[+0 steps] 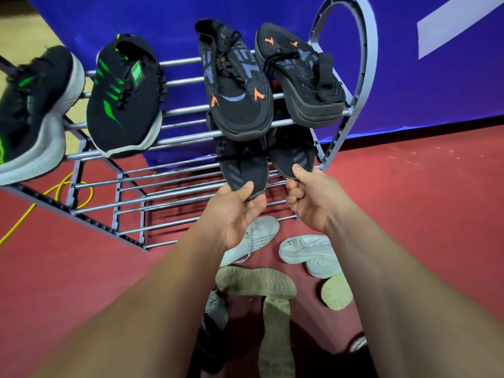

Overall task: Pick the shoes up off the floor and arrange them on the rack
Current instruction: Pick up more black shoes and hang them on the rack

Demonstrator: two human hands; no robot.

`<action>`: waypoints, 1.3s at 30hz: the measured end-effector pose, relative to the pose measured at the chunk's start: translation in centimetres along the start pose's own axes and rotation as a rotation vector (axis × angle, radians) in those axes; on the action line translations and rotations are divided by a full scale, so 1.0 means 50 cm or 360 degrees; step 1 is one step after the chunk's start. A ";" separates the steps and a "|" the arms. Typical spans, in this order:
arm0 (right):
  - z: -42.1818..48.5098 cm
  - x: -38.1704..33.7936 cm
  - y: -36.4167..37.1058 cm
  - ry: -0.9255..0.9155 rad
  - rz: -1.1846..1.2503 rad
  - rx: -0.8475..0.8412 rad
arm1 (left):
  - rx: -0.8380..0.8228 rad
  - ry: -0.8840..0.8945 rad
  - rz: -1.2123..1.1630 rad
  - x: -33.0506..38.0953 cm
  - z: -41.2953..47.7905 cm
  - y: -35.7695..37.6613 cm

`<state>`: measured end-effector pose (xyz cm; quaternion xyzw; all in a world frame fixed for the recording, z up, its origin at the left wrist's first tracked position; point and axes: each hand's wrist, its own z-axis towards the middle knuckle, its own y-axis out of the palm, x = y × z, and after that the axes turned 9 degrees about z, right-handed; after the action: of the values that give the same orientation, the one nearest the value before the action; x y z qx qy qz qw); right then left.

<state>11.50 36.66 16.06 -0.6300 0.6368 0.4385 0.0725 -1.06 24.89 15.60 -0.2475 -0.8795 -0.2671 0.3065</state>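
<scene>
Red flooring (pixel 409 200) runs up to a blue wall panel (pixel 272 12), and the grey metal rack (pixel 180 61) stands against it across the upper half of the frame. At centre frame, the left hand (pixel 234 211) pinches the toe of one dark shoe (pixel 242 167) between thumb and curled fingers. Just to its right, the right hand (pixel 311 197) grips the toe of the matching shoe (pixel 293 156) the same way. Both shoes lie on the second tier, partly hidden under the orange-marked pair (pixel 234 88) on the tier above. To seat them well, the person should probably slide both in evenly until the soles rest across several bars. The toes should stay level and the two shoes close side by side, so neither tips through a gap. They are black knit trainers with faint grey stripes and dark soles, soft-looking at the toe. A green-striped pair (pixel 124 99) sits at the upper left. White shoes (pixel 261 233) and upturned beige-soled shoes (pixel 256 282) wait on the floor at lower centre.
</scene>
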 end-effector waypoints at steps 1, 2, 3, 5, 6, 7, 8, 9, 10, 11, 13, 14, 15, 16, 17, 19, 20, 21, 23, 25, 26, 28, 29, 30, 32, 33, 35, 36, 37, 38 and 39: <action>0.004 0.001 0.000 -0.0003 -0.0012 0.0025 | 0.0001 0.0015 -0.0007 0.005 0.002 -0.003; 0.009 0.004 -0.002 -0.0006 -0.0039 0.0075 | 0.0015 0.0023 0.0003 0.008 0.007 -0.009; 0.015 0.010 -0.007 -0.0004 -0.0065 0.0149 | 0.0042 0.0014 0.0023 0.009 0.011 -0.016; 0.025 0.024 -0.015 0.0019 -0.0079 0.0281 | 0.0106 -0.0054 0.0066 0.010 0.017 -0.027; 0.029 0.029 -0.018 0.0036 -0.0082 0.0308 | 0.0116 -0.0096 0.0069 0.009 0.019 -0.031; 0.031 0.032 -0.019 0.0052 -0.0091 0.0308 | 0.0107 -0.0125 0.0060 0.008 0.020 -0.031; 0.032 0.033 -0.018 0.0062 -0.0099 0.0292 | 0.0091 -0.0134 0.0047 0.008 0.020 -0.030; 0.032 0.033 -0.015 0.0068 -0.0104 0.0276 | 0.0078 -0.0126 0.0039 0.009 0.020 -0.028; 0.031 0.032 -0.012 0.0069 -0.0107 0.0271 | 0.0070 -0.0107 0.0043 0.009 0.022 -0.026; 0.031 0.032 -0.010 0.0066 -0.0112 0.0275 | 0.0067 -0.0085 0.0060 0.008 0.024 -0.024; 0.032 0.031 -0.010 0.0060 -0.0124 0.0285 | 0.0057 -0.0038 0.0085 0.005 0.027 -0.021; 0.034 0.032 -0.010 0.0061 -0.0120 0.0290 | 0.0060 -0.0016 0.0086 0.003 0.029 -0.022; 0.035 0.032 -0.010 0.0062 -0.0110 0.0293 | 0.0065 0.0000 0.0080 0.002 0.030 -0.022; 0.036 0.031 -0.011 0.0063 -0.0096 0.0291 | 0.0067 0.0010 0.0077 0.002 0.032 -0.023; 0.037 0.030 -0.011 0.0062 -0.0082 0.0282 | 0.0064 0.0019 0.0074 0.003 0.033 -0.024; 0.040 0.025 -0.013 0.0045 -0.0044 0.0256 | 0.0052 0.0037 0.0071 0.004 0.036 -0.026; 0.041 0.022 -0.014 0.0031 -0.0028 0.0243 | 0.0047 0.0038 0.0080 0.003 0.037 -0.028; 0.043 0.018 -0.016 0.0017 -0.0019 0.0235 | 0.0047 0.0029 0.0096 0.001 0.039 -0.029; 0.048 0.016 -0.021 -0.0003 -0.0048 0.0234 | 0.0058 -0.0004 0.0129 -0.004 0.042 -0.031; 0.048 0.020 -0.026 -0.0005 -0.0129 0.0253 | 0.0074 -0.0027 0.0185 -0.007 0.045 -0.030; 0.046 0.022 -0.028 0.0004 -0.0168 0.0249 | 0.0079 -0.0029 0.0225 -0.007 0.044 -0.029; 0.037 0.022 -0.029 0.0066 -0.0270 0.0193 | 0.0085 -0.0042 0.0349 -0.005 0.037 -0.032; 0.030 0.020 -0.028 0.0108 -0.0359 0.0147 | 0.0083 -0.0057 0.0423 -0.001 0.030 -0.038; 0.022 0.019 -0.026 0.0147 -0.0472 0.0100 | 0.0078 -0.0080 0.0501 0.003 0.022 -0.048; 0.004 0.022 -0.019 0.0195 -0.0726 0.0030 | 0.0076 -0.0128 0.0674 0.014 -0.002 -0.078; -0.006 0.026 -0.015 0.0209 -0.0848 0.0003 | 0.0087 -0.0142 0.0782 0.020 -0.016 -0.096; -0.029 0.043 -0.003 0.0230 -0.1067 -0.0053 | 0.0133 -0.0148 0.1022 0.029 -0.045 -0.135; -0.040 0.056 0.004 0.0233 -0.1158 -0.0077 | 0.0167 -0.0138 0.1131 0.031 -0.059 -0.160; -0.049 0.070 0.012 0.0224 -0.1238 -0.0094 | 0.0195 -0.0124 0.1233 0.032 -0.073 -0.188; -0.057 0.087 0.021 0.0205 -0.1306 -0.0104 | 0.0214 -0.0118 0.1348 0.032 -0.085 -0.218; -0.062 0.105 0.031 0.0189 -0.1362 -0.0112 | 0.0215 -0.0126 0.1488 0.031 -0.098 -0.250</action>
<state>10.54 30.49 15.27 -0.8634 0.3061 0.3533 0.1896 -7.61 13.05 15.93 -0.6063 -0.7002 -0.0332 0.3755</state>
